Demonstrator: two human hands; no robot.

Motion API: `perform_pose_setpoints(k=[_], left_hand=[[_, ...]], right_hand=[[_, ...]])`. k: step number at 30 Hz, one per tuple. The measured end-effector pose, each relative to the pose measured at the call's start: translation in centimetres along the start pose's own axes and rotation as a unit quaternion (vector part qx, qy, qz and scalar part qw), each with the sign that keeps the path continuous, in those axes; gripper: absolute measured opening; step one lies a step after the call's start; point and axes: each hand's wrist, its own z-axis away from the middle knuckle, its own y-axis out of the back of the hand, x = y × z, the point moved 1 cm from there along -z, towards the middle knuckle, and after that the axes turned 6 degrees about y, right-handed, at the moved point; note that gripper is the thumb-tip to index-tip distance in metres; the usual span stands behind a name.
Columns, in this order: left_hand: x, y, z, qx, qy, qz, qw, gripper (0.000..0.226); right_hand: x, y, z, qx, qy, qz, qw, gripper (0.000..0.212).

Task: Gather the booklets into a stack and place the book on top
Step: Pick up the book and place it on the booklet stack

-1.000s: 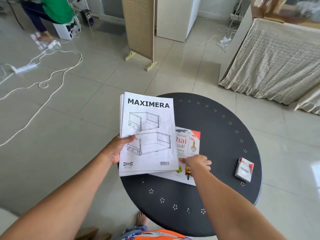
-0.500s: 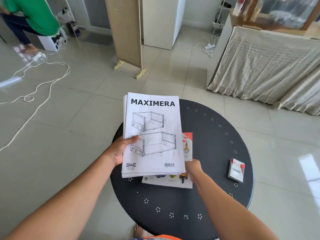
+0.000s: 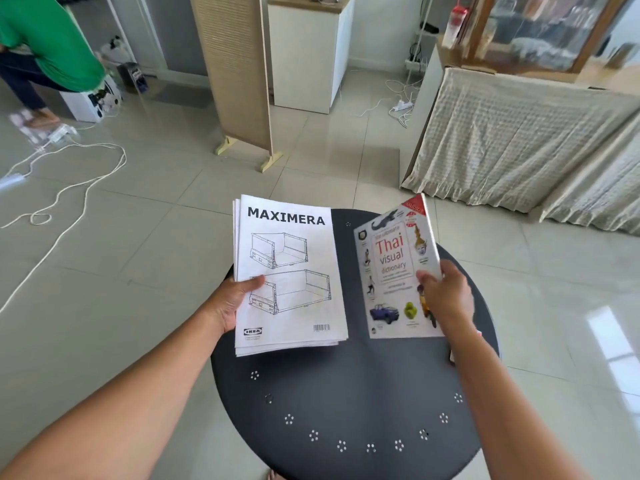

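A stack of white booklets (image 3: 294, 268), the top one titled MAXIMERA with drawer drawings, is held above the left part of a round black table (image 3: 346, 393). My left hand (image 3: 235, 303) grips the stack at its left edge, thumb on the cover. To its right, my right hand (image 3: 446, 296) holds a Thai visual dictionary book (image 3: 394, 271) lifted off the table and tilted, thumb on its cover at the right edge. The book and the stack are side by side with a narrow gap between them.
A small red and white box (image 3: 452, 355) lies on the table, mostly hidden behind my right forearm. A person in green (image 3: 45, 43) crouches at the far left. White cables (image 3: 69, 188) run over the tiled floor. A cloth-covered piece of furniture (image 3: 519, 140) stands at the right.
My right hand has picked the book up from the table, from under the booklets, and moved it up and to the right. The booklet stack stays in my left hand.
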Motion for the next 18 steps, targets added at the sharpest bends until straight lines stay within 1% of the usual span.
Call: perform_pose_setpoints(k=[2, 3, 5, 6, 8, 11, 12, 13, 15, 16, 18], left_hand=[[0.0, -0.2, -0.1, 0.011, -0.002, -0.006, 1.0, 0.029], [0.0, -0.4, -0.2, 0.017, -0.001, -0.011, 1.0, 0.031], [-0.2, -0.9, -0.3, 0.024, 0.002, -0.009, 1.0, 0.035], [-0.3, -1.3, -0.3, 0.023, 0.006, -0.005, 1.0, 0.037], [-0.7, -2.0, -0.3, 0.012, 0.02, -0.002, 1.0, 0.043], [-1.0, -3.6, 0.1, -0.054, 0.037, 0.008, 0.998, 0.063], [-1.0, -4.1, 0.2, -0.084, 0.04, 0.013, 0.996, 0.071], [-1.0, -4.6, 0.2, -0.112, 0.041, 0.019, 0.993, 0.074], [-1.1, -5.2, 0.3, -0.157, 0.038, 0.034, 0.986, 0.07], [-1.1, -5.5, 0.4, -0.17, 0.038, 0.04, 0.984, 0.069], [-1.1, -5.9, 0.5, -0.18, 0.036, 0.037, 0.982, 0.073]], right_hand=[[-1.2, 1.8, -0.2, 0.016, 0.02, -0.006, 1.0, 0.007], [-1.8, 2.7, -0.2, 0.02, 0.03, -0.033, 0.999, 0.006], [-2.7, 4.1, -0.2, 0.011, 0.05, -0.131, 0.99, 0.003], [-3.1, 4.5, -0.1, 0.001, 0.049, -0.185, 0.982, 0.005], [-3.8, 4.8, 0.3, -0.046, 0.03, -0.268, 0.962, 0.005], [-4.1, 3.6, 1.0, -0.133, -0.025, -0.321, 0.937, 0.012], [-4.0, 2.9, 1.1, -0.154, -0.04, -0.328, 0.931, 0.013], [-3.9, 2.3, 1.3, -0.17, -0.054, -0.332, 0.926, 0.015], [-3.4, 1.1, 1.6, -0.176, -0.072, -0.333, 0.924, 0.014], [-3.0, 0.5, 1.6, -0.173, -0.077, -0.332, 0.924, 0.013], [-2.4, -0.4, 1.6, -0.169, -0.088, -0.329, 0.925, 0.014]])
